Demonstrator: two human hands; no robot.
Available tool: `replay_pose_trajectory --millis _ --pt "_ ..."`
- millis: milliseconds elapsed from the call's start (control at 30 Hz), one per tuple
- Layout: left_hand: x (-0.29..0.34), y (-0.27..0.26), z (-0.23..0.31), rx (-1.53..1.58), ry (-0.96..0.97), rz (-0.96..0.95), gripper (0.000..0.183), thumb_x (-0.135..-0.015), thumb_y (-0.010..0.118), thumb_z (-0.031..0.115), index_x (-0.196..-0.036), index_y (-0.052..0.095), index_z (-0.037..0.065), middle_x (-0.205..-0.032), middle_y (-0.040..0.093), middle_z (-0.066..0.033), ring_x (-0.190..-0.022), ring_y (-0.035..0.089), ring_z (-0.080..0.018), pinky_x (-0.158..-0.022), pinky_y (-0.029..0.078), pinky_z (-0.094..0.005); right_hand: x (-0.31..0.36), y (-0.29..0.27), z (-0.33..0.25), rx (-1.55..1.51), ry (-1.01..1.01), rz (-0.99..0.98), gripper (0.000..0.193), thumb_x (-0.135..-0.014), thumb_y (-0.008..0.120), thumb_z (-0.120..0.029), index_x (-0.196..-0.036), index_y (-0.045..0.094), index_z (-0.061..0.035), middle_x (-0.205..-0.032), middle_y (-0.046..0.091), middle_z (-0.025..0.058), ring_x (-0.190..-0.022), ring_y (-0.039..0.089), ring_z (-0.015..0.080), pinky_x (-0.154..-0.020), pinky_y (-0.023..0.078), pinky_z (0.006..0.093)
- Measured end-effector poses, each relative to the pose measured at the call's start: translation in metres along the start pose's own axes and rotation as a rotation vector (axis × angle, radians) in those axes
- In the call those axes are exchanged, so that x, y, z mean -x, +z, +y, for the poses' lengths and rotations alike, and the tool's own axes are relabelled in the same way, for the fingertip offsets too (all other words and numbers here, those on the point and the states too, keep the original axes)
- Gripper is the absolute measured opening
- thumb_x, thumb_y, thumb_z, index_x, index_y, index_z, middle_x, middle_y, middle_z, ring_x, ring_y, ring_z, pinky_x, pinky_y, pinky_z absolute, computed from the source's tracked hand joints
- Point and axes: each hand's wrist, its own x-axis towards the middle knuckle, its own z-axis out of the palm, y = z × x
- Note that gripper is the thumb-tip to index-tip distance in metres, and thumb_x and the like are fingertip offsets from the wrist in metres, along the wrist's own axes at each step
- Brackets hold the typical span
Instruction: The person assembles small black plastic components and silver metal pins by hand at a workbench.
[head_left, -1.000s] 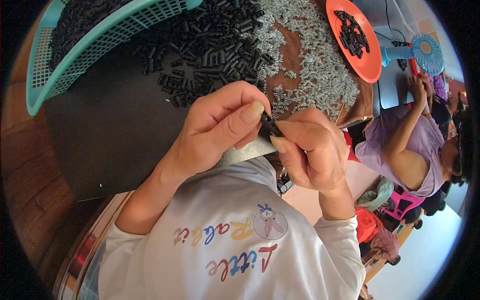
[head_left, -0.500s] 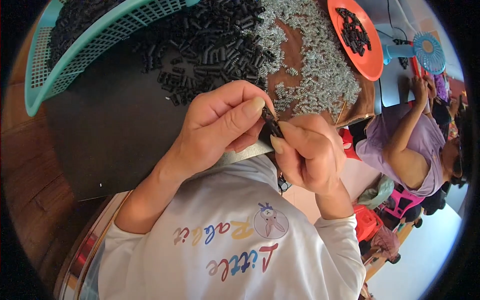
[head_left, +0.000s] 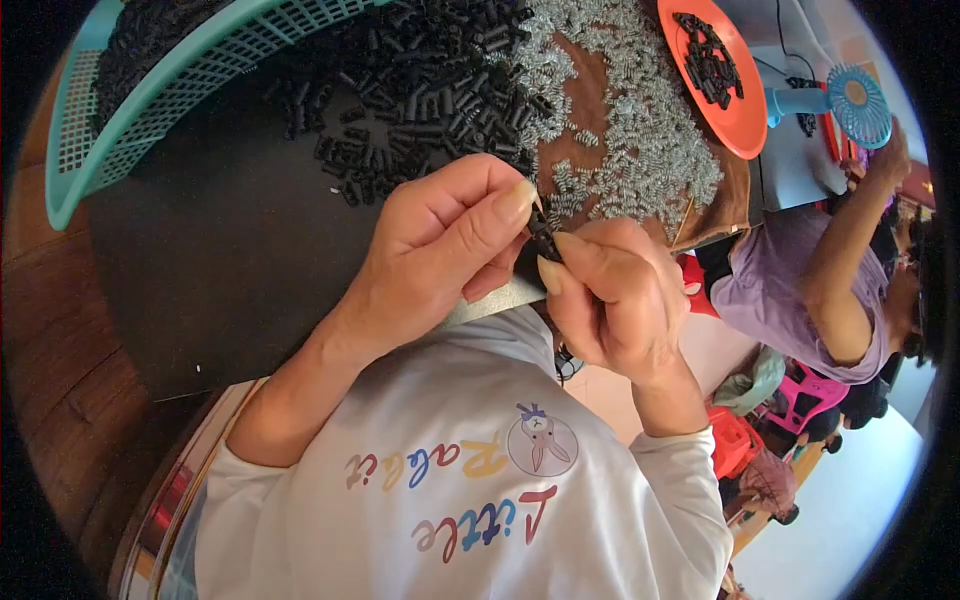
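Between my two hands is a small black plastic piece (head_left: 543,238), narrow and ribbed; its exact kind I cannot make out. My left hand (head_left: 445,235) is closed, thumb and fingertips pinching the piece's upper end. From the other side, my right hand (head_left: 622,295) pinches the lower end between thumb and forefinger, its other fingers curled. The fingers cover both ends. Just beyond my hands, a heap of small black tubular pieces (head_left: 425,105) lies on the dark tabletop (head_left: 230,270). To its right, many small metal coil springs (head_left: 650,130) are spread on a brown cloth (head_left: 588,95).
A teal mesh basket (head_left: 150,130) filled with black pieces stands at the far left. At the far right, an orange plate (head_left: 750,125) holds more black pieces, beside a blue fan (head_left: 858,105). A person in a purple top (head_left: 785,275) sits to the right, one arm raised toward the fan.
My hands keep their pinch on the black piece, with only slight shifts of the fingers. The other person's arm has moved up toward the fan.
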Motion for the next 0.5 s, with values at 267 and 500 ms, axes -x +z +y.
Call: replay_pose_trajectory --millis 267,500 --pt "-0.0006 0.0004 -0.0014 0.005 0.013 0.031 0.023 -0.101 0.049 0.026 -0.097 0.055 0.004 -0.057 0.047 0.0024 -0.042 0.032 -0.0029 -0.038 0.021 -0.0205 -0.0038 -0.0009 0.0003 -0.006 0.031 -0.021 0.031 -0.072 0.077 -0.003 -0.099 0.061 -0.0002 -0.082 0.060 0.0092 -0.059 0.059 0.0210 -0.049 0.047 0.0310" --pt "0.0008 -0.0028 0.0041 0.109 -0.022 -0.020 0.023 -0.101 0.050 0.022 -0.093 0.056 0.001 -0.068 0.047 0.0034 -0.053 0.039 -0.0022 -0.046 0.031 -0.0182 -0.0014 0.0021 0.0015 -0.031 0.054 -0.037 0.030 -0.073 0.077 -0.004 -0.099 0.062 -0.0014 -0.083 0.061 0.0089 -0.061 0.060 0.0208 -0.051 0.047 0.0311"
